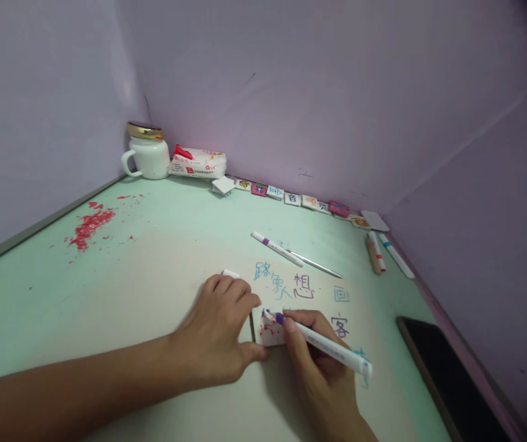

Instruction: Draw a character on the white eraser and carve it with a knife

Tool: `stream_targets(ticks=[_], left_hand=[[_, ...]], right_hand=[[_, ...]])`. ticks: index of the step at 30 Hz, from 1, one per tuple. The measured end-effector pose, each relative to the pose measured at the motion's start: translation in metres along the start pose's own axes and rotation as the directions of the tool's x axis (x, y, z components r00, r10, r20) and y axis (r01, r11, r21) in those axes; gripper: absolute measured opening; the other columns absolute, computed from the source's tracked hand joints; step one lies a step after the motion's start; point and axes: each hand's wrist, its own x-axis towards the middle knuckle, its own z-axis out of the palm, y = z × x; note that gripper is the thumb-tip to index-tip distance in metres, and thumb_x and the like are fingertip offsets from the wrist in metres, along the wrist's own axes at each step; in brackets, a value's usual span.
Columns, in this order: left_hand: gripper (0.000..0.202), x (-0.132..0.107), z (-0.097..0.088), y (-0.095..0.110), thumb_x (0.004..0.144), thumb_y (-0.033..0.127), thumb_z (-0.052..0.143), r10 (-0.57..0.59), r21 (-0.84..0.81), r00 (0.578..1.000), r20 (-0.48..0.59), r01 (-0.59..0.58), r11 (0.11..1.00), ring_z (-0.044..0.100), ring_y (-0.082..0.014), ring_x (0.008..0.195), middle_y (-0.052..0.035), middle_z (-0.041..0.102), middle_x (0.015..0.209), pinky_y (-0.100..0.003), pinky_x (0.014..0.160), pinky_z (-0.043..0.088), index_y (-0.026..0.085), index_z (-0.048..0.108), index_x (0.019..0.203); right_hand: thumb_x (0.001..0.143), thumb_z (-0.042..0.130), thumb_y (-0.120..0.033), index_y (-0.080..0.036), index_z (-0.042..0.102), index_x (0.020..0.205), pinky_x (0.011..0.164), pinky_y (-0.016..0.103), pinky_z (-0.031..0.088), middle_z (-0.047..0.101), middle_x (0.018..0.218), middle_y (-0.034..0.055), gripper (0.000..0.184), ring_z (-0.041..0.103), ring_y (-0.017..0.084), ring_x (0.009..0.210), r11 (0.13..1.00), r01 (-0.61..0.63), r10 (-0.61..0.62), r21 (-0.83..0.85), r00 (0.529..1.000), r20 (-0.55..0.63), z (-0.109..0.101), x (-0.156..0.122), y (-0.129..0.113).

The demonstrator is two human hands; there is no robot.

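Observation:
My right hand (pixel 323 362) grips a white marker (pixel 332 348) with a purple collar, its tip down on a small white block (pixel 272 334). Red marks and a little purple show on the block's upper face. My left hand (pixel 221 331) steadies the block from the left, with thumb and forefinger at its edge. A white object (pixel 230 274) pokes out beyond the left knuckles; most of it is hidden. Chinese characters in blue and purple, one of them a purple character (pixel 303 286), are written on the pale surface around the block.
A marker (pixel 276 248) and thin metal tool (pixel 316 264) lie ahead. More markers (pixel 396 255) and a phone (pixel 447 374) are right. Small lettered blocks (pixel 292 198) line the wall, beside a tissue pack (pixel 199 164) and lidded mug (pixel 150 158). Red shavings (pixel 89 227) lie left.

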Motion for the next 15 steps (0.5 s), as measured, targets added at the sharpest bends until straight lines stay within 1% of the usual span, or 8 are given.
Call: stream_targets(ticks=[7, 11, 15], left_hand=[[0.044, 0.0, 0.0, 0.0, 0.062, 0.036, 0.08, -0.005, -0.006, 1.0, 0.007, 0.005, 1.0, 0.05, -0.0275, 0.097, -0.0056, 0.058, 0.097, -0.05, 0.093, 0.035, 0.018, 0.06, 0.097], [0.046, 0.0, 0.0, 0.0, 0.061, 0.038, 0.081, -0.013, -0.005, 1.0, 0.007, 0.013, 1.0, 0.05, -0.0285, 0.099, -0.0062, 0.058, 0.098, -0.05, 0.095, 0.034, 0.017, 0.06, 0.096], [0.048, 0.001, 0.002, 0.0, 0.058, 0.041, 0.082, -0.027, -0.003, 1.0, -0.003, 0.027, 1.0, 0.05, -0.0282, 0.098, -0.0059, 0.058, 0.097, -0.048, 0.093, 0.035, 0.017, 0.06, 0.094]], right_hand=[[0.085, 0.057, -0.035, -0.022, 0.065, 0.084, 0.057, 0.024, 0.043, 0.064, 0.071, -0.0009, 0.015, 0.056, 0.014, 0.065, 0.998, 0.06, -0.059, -0.029, 0.998, 0.034, -0.001, 0.001, 0.007], [0.087, 0.055, -0.03, -0.022, 0.064, 0.088, 0.057, 0.023, 0.045, 0.065, 0.073, -0.0002, 0.012, 0.058, 0.013, 0.065, 0.987, 0.134, -0.124, -0.094, 0.987, 0.102, -0.005, 0.002, 0.013], [0.088, 0.054, -0.029, -0.022, 0.064, 0.089, 0.055, 0.022, 0.046, 0.065, 0.073, -0.0001, 0.012, 0.059, 0.013, 0.064, 0.982, 0.152, -0.137, -0.116, 0.982, 0.127, -0.008, 0.003, 0.016]])
